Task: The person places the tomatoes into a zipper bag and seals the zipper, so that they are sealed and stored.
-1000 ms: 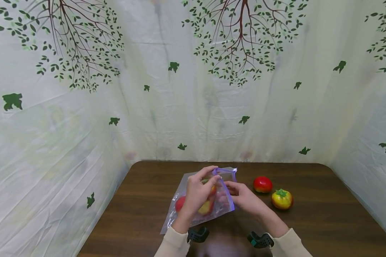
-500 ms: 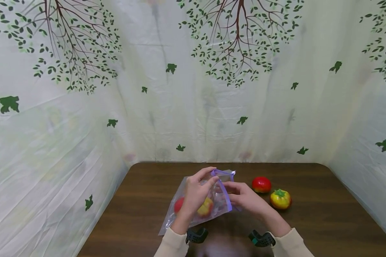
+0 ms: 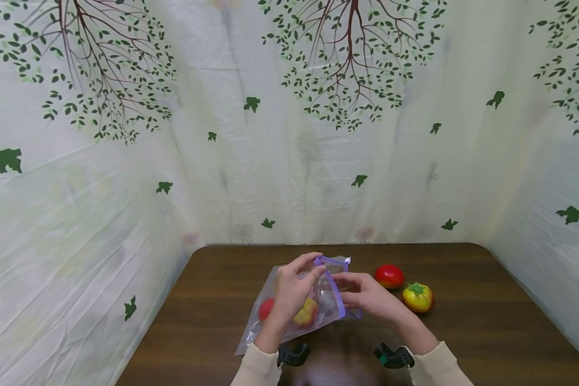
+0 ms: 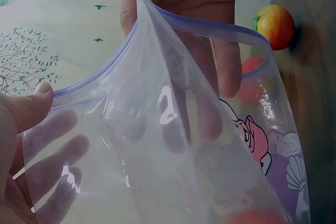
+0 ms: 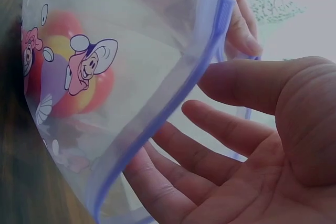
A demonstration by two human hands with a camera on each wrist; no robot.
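Note:
A clear zip bag (image 3: 325, 316) with a purple zip edge and printed cartoon figures slants over the table. My left hand (image 3: 289, 292) pinches its upper rim between thumb and fingers. Inside lie a red round fruit (image 3: 266, 309) and a yellow-red fruit (image 3: 306, 313), partly hidden by that hand. My right hand (image 3: 369, 297) is at the bag's mouth, its loosely extended fingers (image 5: 194, 156) reaching inside with nothing between them. In the right wrist view its thumb lies beside the purple zip edge (image 5: 173, 100).
To the right of my right hand, a glossy red fruit (image 3: 389, 276) and a yellow-red fruit with a green leafy top (image 3: 417, 298) rest on the dark wooden table (image 3: 487, 321). Behind the table hangs a pale curtain (image 3: 299, 214) with leaf prints.
A reddish shape seen in the bag near my right fingertips a second ago is gone from there. The bag's mouth gapes wider below the right hand. The left hand keeps its pinch.

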